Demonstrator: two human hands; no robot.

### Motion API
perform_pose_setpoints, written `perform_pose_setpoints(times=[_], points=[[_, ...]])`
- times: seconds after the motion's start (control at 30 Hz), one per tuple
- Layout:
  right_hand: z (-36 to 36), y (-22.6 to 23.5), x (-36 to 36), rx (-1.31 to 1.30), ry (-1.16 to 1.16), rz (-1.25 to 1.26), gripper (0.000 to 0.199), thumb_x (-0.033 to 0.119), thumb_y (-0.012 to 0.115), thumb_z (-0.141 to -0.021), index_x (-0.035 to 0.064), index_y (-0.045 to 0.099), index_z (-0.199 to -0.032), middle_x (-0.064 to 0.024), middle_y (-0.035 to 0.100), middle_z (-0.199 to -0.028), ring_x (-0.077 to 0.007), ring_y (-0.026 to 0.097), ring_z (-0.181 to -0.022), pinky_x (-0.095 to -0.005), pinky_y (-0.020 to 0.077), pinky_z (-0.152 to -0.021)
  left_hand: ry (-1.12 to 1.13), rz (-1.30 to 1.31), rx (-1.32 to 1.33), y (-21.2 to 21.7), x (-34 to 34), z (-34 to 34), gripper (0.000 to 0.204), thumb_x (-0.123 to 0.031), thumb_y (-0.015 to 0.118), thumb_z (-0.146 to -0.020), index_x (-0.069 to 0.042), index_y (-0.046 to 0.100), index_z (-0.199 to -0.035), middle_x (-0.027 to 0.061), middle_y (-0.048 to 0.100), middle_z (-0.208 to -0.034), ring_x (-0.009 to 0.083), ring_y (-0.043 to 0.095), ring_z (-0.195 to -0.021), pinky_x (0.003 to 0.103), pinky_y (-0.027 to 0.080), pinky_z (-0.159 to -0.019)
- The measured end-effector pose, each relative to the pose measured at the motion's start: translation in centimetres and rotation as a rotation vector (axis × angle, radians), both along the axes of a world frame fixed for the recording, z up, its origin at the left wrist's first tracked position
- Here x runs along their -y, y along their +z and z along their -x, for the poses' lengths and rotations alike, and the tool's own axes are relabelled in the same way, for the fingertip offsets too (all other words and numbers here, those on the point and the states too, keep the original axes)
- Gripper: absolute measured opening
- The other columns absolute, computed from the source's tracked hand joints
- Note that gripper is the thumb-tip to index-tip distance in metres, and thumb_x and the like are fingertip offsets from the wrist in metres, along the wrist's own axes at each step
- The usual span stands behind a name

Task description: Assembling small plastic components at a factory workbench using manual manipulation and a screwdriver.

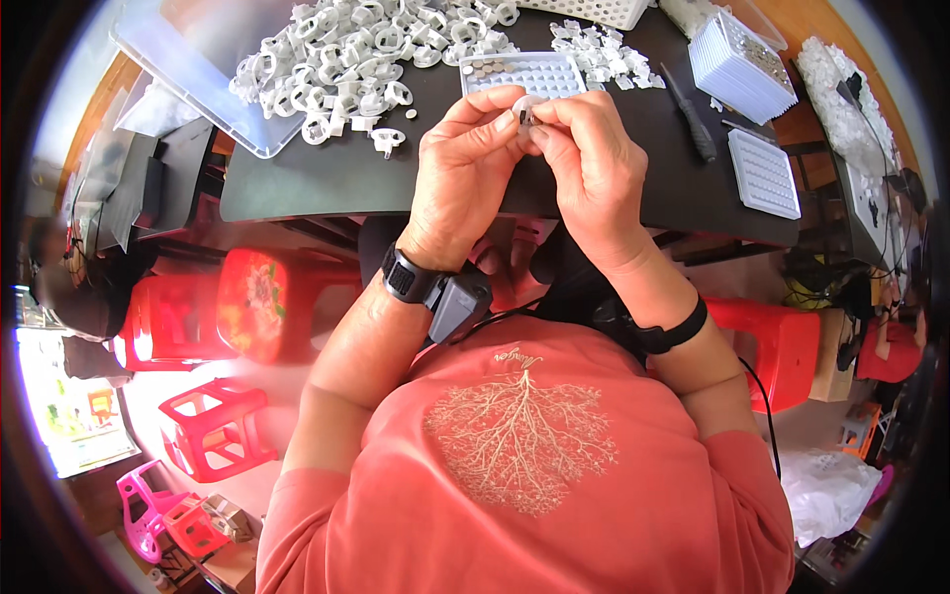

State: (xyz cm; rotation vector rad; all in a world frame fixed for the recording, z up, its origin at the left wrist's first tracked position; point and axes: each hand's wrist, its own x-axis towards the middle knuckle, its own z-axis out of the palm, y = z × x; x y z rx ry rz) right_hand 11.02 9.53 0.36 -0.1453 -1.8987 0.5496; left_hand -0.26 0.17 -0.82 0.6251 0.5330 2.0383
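Looks like a small assy wkshp: heaped whitish plastic pcs [341, 64] & parts tray [566, 87] on dk worktable [297, 188].

single head-worn fisheye, facing down past shirt [663, 495]; left grip [463, 163], right grip [602, 163] near, table [307, 183] beyond.

1. Hands: two, left hand [463, 163] and right hand [602, 163].
2. Small part [525, 106] between the fingers [503, 123]: one.
3. Unstacked compartment trays: two, near tray [554, 77] just beyond the fingers, far tray [764, 173] rightward.
4. Tray stack [722, 74], right of the fingers: one.
5. Dark-handled tool [696, 124], right of them: one.
6. Heaps beyond them: two, ring heap [346, 59] leftward, chip heap [604, 54] rightward.
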Motion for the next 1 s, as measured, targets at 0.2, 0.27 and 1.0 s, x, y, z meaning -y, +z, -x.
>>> perform_pose_setpoints(times=[0.2,0.27,1.0], points=[[0.2,0.1,-0.4,-0.054,0.056,0.028,0.013,-0.004,0.069,-0.084,0.0053,0.065,-0.092,-0.0079,0.064,-0.083,-0.0241,0.067,-0.067,-0.032,0.0529,-0.057,0.036,0.054,-0.016,0.4,0.0,-0.2,0.022,-0.004,0.061,-0.097,0.004,0.063,-0.117,0.011,0.067,-0.106,0.0204,0.063,-0.09,0.037,0.051,-0.088],[0.3,0.4,-0.5,-0.057,0.071,0.044,0.012,-0.005,0.069,-0.084,0.0047,0.066,-0.09,-0.0077,0.064,-0.083,-0.0231,0.067,-0.067,-0.0316,0.0528,-0.057,0.049,0.062,-0.026,0.4,0.1,-0.3,0.022,-0.004,0.062,-0.097,0.005,0.063,-0.117,0.0108,0.067,-0.105,0.0204,0.063,-0.09,0.036,0.051,-0.087],[-0.1,2.0,-2.8,0.075,0.289,0.07,0.013,-0.009,0.069,-0.08,0.0019,0.067,-0.086,-0.0058,0.062,-0.078,-0.0179,0.063,-0.069,-0.0285,0.0502,-0.062,0.07,0.08,-0.03,0.5,0.0,-0.3,0.019,-0.001,0.059,-0.098,0.006,0.062,-0.115,0.0133,0.066,-0.11,0.023,0.064,-0.09,0.037,0.054,-0.083]])
